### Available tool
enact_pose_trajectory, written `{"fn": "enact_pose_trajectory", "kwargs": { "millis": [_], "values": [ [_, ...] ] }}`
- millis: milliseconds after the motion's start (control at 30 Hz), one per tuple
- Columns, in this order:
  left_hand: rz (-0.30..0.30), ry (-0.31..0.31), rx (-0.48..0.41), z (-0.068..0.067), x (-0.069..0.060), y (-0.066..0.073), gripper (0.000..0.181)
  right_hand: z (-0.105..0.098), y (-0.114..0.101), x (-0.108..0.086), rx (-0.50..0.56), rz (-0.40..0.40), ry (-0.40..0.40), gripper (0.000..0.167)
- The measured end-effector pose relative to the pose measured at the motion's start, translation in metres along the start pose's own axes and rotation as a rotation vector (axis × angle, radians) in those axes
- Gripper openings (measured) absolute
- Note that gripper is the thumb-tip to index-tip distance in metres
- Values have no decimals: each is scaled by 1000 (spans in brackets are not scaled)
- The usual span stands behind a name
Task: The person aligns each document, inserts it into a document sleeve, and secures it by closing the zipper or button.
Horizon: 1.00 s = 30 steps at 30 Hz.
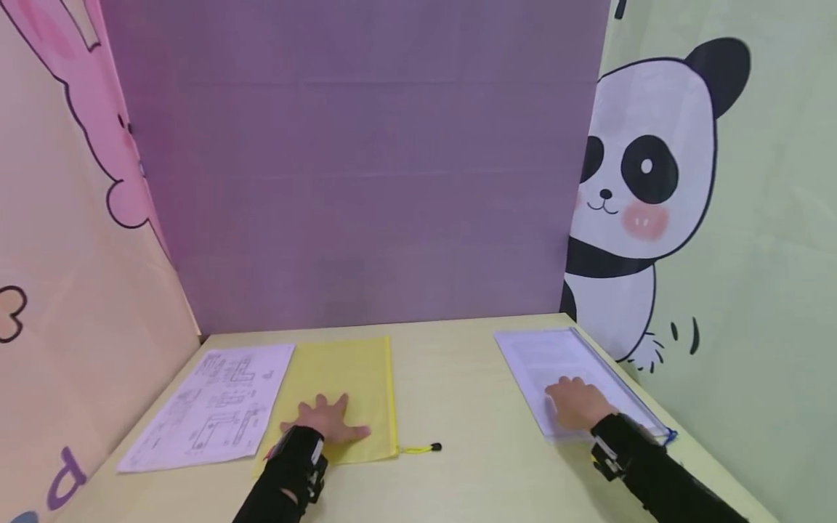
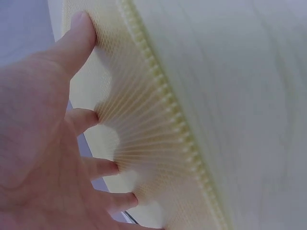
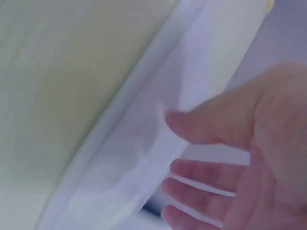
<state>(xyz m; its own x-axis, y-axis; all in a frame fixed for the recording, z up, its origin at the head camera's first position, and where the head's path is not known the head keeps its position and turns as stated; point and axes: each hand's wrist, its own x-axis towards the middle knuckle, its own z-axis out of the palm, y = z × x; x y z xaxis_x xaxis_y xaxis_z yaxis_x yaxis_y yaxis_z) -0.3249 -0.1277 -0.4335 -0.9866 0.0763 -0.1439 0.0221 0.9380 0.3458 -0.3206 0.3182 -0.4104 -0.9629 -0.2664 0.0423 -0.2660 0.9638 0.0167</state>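
Note:
Near the middle left of the table in the head view lies a yellow zip file pouch (image 1: 346,370). My left hand (image 1: 325,420) rests on it with fingers spread, and its fingertips press the mesh cover (image 2: 139,120) in the left wrist view. A clear zip file pouch (image 1: 536,356) with white paper inside lies at the right. Over its lower part is my right hand (image 1: 578,404); in the right wrist view the thumb is at the pouch surface (image 3: 139,124) and the other fingers are loosely bent, gripping nothing visible.
A white sheet with printed line drawings (image 1: 209,407) lies left of the yellow pouch, its edge beside it. A yellow zip pull (image 1: 421,449) sticks out from the pouch's lower right corner. Behind the table (image 1: 451,392) hangs a purple backdrop (image 1: 366,174); printed panels stand at both sides.

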Motion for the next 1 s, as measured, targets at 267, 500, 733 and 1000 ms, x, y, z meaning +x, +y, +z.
{"fn": "enact_pose_trajectory", "kwargs": {
  "millis": [267,500,733,1000],
  "values": [
    [-9,-2,-3,3,0,8,93,7,-106,20,142,-278,26,25],
    [-11,26,22,8,8,17,93,14,-167,28,116,-421,-13,21],
    [-23,42,60,12,11,26,95,23,-194,32,27,-384,-9,24],
    [-21,39,82,14,8,39,94,27,-197,32,47,-389,112,13]
  ]
}}
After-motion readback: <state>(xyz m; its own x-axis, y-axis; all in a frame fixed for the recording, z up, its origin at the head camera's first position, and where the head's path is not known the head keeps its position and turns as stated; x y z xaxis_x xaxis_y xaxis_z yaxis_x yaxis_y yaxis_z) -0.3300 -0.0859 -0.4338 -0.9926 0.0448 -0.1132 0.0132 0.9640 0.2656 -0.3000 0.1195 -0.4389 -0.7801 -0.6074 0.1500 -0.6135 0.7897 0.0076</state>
